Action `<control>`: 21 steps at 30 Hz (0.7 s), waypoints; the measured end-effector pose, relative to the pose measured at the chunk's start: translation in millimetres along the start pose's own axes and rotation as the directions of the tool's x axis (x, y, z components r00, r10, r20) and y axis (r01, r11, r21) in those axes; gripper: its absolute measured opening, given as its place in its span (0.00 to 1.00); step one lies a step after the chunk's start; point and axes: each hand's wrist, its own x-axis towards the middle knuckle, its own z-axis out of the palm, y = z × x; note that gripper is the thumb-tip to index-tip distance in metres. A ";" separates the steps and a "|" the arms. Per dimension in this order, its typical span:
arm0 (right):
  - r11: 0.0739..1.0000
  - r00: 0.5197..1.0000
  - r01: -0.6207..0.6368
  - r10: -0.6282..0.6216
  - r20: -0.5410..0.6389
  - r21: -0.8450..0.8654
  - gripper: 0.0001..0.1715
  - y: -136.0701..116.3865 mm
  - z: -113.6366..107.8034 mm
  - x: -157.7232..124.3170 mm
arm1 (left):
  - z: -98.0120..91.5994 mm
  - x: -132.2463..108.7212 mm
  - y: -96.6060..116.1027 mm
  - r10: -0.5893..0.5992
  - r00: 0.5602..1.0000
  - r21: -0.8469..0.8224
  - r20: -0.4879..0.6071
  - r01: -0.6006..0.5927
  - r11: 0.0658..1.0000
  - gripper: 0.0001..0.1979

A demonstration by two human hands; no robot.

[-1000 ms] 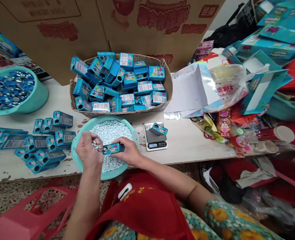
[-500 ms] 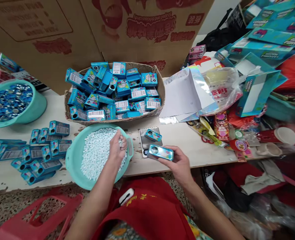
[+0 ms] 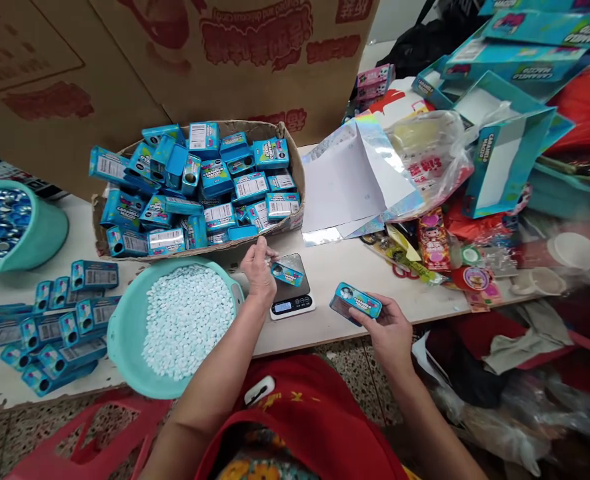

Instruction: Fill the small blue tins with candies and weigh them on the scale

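Note:
My left hand [image 3: 259,272] is closed over the left edge of a small kitchen scale [image 3: 299,305], with a few white candies [image 3: 269,261] just showing at its fingertips. On the scale's plate a small blue candy box [image 3: 287,274] lies beside those fingers, its round hole partly covered by them. My right hand [image 3: 385,327] grips another blue candy box [image 3: 355,301], tilted and held to the right of the scale. Left of the scale stands a turquoise bowl [image 3: 125,333] of small white candies.
Behind the bowl, a cardboard tray [image 3: 297,180] is heaped with blue boxes. More boxes [image 3: 89,313] stand in rows at left, near a turquoise tub [image 3: 49,227] of blue foil pieces. Papers [image 3: 345,180] and packets lie at right; a large carton [image 3: 139,87] rises behind.
My left hand has come out of the candy bowl and moved right to the box on the scale. My right hand has shifted right with its box, away from the scale.

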 end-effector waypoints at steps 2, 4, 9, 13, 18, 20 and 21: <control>1.000 1.000 -0.001 0.001 0.008 -0.001 0.30 1.1 -1.3 3.6 | 1.1 -1.9 -0.1 0.011 1.000 0.006 -0.007 -0.011 1.000 0.22; 1.000 1.000 0.004 -0.004 0.009 0.000 0.29 0.8 -1.0 6.5 | 1.7 -3.6 0.2 0.017 1.000 0.011 -0.021 -0.017 1.000 0.22; 1.000 0.999 0.013 -0.013 0.029 0.024 0.29 -0.8 2.7 9.8 | 2.4 -5.0 0.0 0.003 0.999 -0.016 -0.052 -0.004 1.000 0.22; 0.999 0.999 -0.002 0.000 0.048 0.037 0.28 2.2 4.2 10.0 | 3.2 -2.0 -0.9 -0.006 0.997 -0.033 -0.073 0.003 0.999 0.24; 0.999 0.998 0.012 -0.014 0.057 0.042 0.28 2.9 5.5 9.4 | -15.4 4.0 20.2 -0.214 0.975 -0.167 -0.065 0.201 0.965 0.25; 0.999 0.998 0.019 -0.021 0.055 0.046 0.29 1.1 6.7 9.6 | -37.7 4.6 38.1 -0.251 0.968 -0.166 -0.023 0.244 0.956 0.24; 0.999 0.998 0.020 -0.022 0.052 0.049 0.29 0.3 7.4 9.9 | -52.6 4.4 47.6 -0.242 0.970 -0.134 -0.018 0.238 0.962 0.23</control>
